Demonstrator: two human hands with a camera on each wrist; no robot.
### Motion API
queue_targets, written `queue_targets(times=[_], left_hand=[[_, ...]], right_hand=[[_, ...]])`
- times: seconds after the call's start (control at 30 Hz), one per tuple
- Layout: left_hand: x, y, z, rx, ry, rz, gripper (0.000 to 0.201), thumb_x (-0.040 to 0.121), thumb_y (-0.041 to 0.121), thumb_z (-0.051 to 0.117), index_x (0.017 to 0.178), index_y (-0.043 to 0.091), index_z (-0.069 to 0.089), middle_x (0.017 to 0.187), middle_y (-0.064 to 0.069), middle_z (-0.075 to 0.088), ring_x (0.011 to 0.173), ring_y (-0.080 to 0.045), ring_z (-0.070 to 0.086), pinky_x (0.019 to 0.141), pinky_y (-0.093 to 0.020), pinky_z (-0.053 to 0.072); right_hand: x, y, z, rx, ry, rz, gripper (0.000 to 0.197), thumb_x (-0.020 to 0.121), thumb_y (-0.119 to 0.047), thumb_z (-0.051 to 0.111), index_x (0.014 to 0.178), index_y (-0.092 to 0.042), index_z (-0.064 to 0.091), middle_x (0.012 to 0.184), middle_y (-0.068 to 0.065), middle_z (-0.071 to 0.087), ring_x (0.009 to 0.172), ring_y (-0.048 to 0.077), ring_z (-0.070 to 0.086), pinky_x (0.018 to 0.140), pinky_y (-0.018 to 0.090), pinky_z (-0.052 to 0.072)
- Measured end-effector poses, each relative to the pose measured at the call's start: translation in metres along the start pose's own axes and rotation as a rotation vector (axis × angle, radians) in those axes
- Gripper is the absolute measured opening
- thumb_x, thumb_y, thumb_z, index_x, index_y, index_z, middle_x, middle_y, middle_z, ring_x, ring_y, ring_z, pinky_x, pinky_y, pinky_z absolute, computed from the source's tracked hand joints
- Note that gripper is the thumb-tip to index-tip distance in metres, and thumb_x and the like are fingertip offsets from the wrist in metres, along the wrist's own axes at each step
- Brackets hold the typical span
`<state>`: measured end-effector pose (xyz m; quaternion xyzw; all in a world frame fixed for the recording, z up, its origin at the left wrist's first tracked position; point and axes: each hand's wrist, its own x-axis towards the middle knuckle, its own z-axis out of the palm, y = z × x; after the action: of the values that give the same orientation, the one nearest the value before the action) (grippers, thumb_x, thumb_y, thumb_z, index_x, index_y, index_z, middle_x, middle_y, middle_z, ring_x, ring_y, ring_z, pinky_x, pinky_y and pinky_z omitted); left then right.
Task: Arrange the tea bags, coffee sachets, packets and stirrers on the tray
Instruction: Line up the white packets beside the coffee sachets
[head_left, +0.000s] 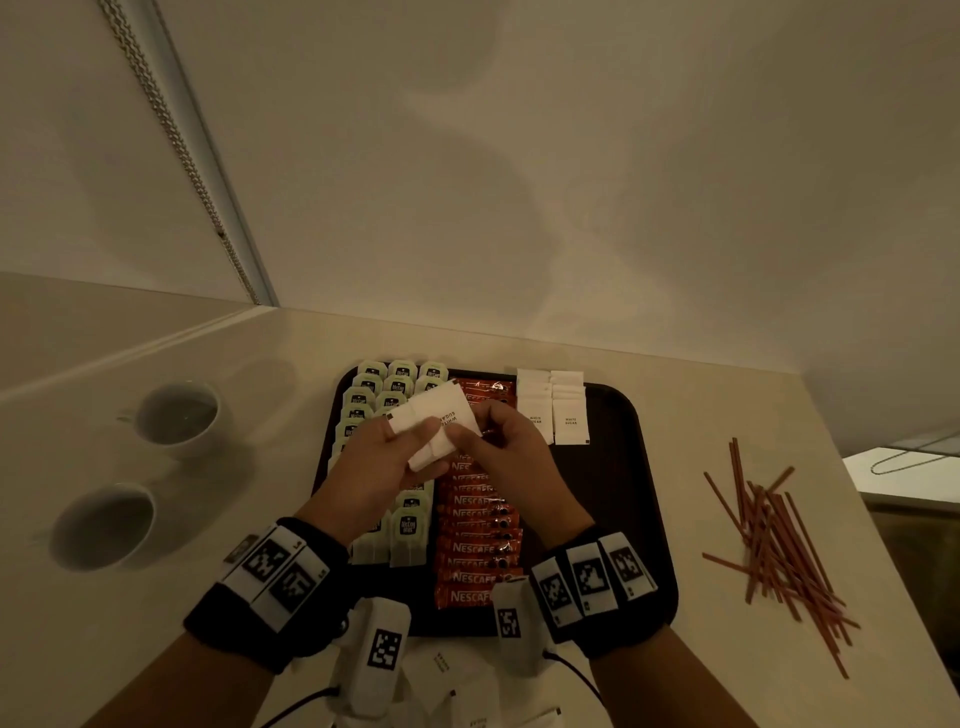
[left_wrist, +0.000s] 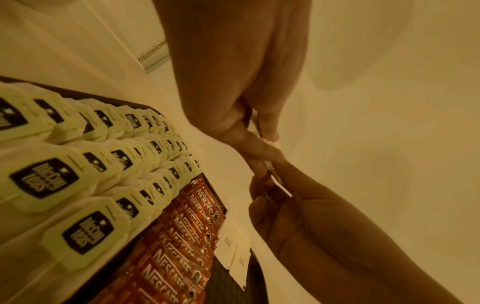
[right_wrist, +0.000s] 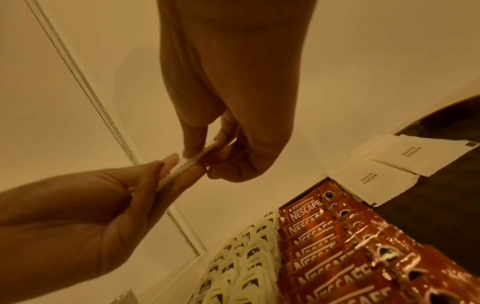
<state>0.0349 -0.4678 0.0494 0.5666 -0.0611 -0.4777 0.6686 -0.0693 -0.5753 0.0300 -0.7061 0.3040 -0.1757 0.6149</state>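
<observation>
Landmark: dark brown tray (head_left: 623, 467) on the pale counter (head_left: 291, 353).

Left of the tray: two white cups (head_left: 179, 415), one nearer than the other, both off the tray.

On the tray, left section: green-tagged tea bags (head_left: 410, 530) in overlapping columns. Just right of them: a column of orange Nescafé sachets (head_left: 478, 548), overlapped along the tray's length.

Above the tray's middle: left hand (head_left: 379, 467), forearm angled up from the near-left, fingers curled, thumb and fingers pinching a small stack of white sugar packets (head_left: 441, 415). Right hand (head_left: 511, 457) meets it from the near-right, fingertips pinching the same stack at its right edge. The wrist views show the stack edge-on, clamped between both sets of fingers and clear of the tray.

On the tray's far part, right of the sachets: two overlapped rows of white sugar packets (head_left: 553, 405).

Right of the tray: a loose heap of reddish stirrers (head_left: 779, 545) on the counter.
</observation>
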Motion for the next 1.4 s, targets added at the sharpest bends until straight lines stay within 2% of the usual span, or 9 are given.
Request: queue_targets(times=[0.2,0.37,0.6,0.7,0.83,0.97,1.1,1.27,1.4], left_hand=[[0.003,0.002,-0.009,-0.043,0.108,-0.042,0.017,0.095,0.02,0.053,0.109,0.011,0.06,0.104,-0.012,0.066,0.087,-0.027,0.069,0.057,-0.025,0.058],[-0.002,0.004,-0.008,0.126,-0.071,-0.044,0.019,0.09,0.021,0.059,0.108,0.019,0.064,0.106,-0.005,0.069,0.094,-0.018,0.067,0.064,-0.025,0.057],[0.001,-0.004,-0.004,0.149,0.022,0.032,0.025,0.085,0.005,0.065,0.109,0.014,0.063,0.097,-0.003,0.07,0.072,-0.008,0.07,0.053,-0.02,0.054],[0.003,-0.007,-0.005,0.124,0.007,-0.015,0.02,0.088,0.008,0.062,0.105,0.017,0.063,0.107,-0.01,0.068,0.087,-0.018,0.069,0.056,-0.021,0.055],[0.009,-0.01,-0.012,-0.037,0.136,-0.134,0.017,0.094,0.006,0.051,0.109,0.011,0.057,0.124,-0.02,0.055,0.108,-0.04,0.058,0.052,-0.026,0.057],[0.012,-0.011,-0.023,-0.092,0.162,-0.138,0.015,0.094,0.004,0.049,0.097,0.016,0.058,0.127,-0.02,0.05,0.112,-0.045,0.055,0.049,-0.026,0.056],[0.014,-0.01,-0.024,-0.102,0.171,-0.166,0.015,0.093,0.005,0.05,0.103,0.014,0.057,0.129,-0.018,0.05,0.113,-0.044,0.055,0.049,-0.026,0.055],[0.014,-0.009,-0.024,-0.09,0.165,-0.168,0.016,0.093,0.004,0.05,0.102,0.015,0.058,0.13,-0.018,0.05,0.112,-0.044,0.055,0.049,-0.025,0.055],[0.013,-0.007,-0.025,-0.113,0.188,-0.165,0.024,0.093,0.002,0.049,0.116,0.009,0.054,0.119,-0.016,0.053,0.09,-0.039,0.063,0.047,-0.025,0.055]], right_hand=[[0.004,-0.011,-0.014,0.183,-0.022,0.106,0.012,0.091,-0.013,0.058,0.102,-0.015,0.063,0.112,0.015,0.061,0.098,0.033,0.062,0.08,0.046,0.056],[0.007,-0.029,-0.025,-0.124,-0.117,-0.076,0.03,0.084,-0.003,0.063,0.108,-0.02,0.06,0.11,0.004,0.061,0.093,0.016,0.062,0.068,0.019,0.054],[-0.002,-0.022,-0.024,-0.022,-0.027,0.055,0.022,0.083,-0.016,0.07,0.103,-0.018,0.062,0.096,0.0,0.069,0.088,0.014,0.067,0.072,0.025,0.056],[-0.01,-0.011,-0.024,0.085,-0.04,0.105,0.012,0.087,-0.011,0.063,0.099,-0.012,0.063,0.093,0.0,0.067,0.084,0.014,0.067,0.074,0.026,0.056],[-0.005,0.008,-0.05,0.218,0.172,0.22,0.014,0.092,-0.007,0.055,0.102,-0.013,0.062,0.108,0.002,0.064,0.097,0.018,0.065,0.078,0.027,0.056],[0.012,0.047,-0.086,-0.067,0.421,0.329,0.023,0.093,-0.006,0.054,0.116,-0.009,0.058,0.12,0.009,0.059,0.095,0.015,0.06,0.072,0.023,0.055],[0.02,0.077,-0.093,-0.223,0.404,0.426,0.02,0.091,-0.012,0.058,0.111,-0.015,0.061,0.117,0.006,0.062,0.097,0.016,0.061,0.085,0.038,0.056],[0.025,0.088,-0.084,-0.22,0.448,0.441,0.017,0.089,-0.01,0.061,0.105,-0.013,0.062,0.111,0.005,0.063,0.096,0.018,0.061,0.085,0.039,0.055],[0.027,0.092,-0.079,-0.223,0.489,0.435,0.014,0.087,-0.011,0.063,0.1,-0.015,0.061,0.108,0.005,0.063,0.099,0.019,0.06,0.087,0.04,0.055]])
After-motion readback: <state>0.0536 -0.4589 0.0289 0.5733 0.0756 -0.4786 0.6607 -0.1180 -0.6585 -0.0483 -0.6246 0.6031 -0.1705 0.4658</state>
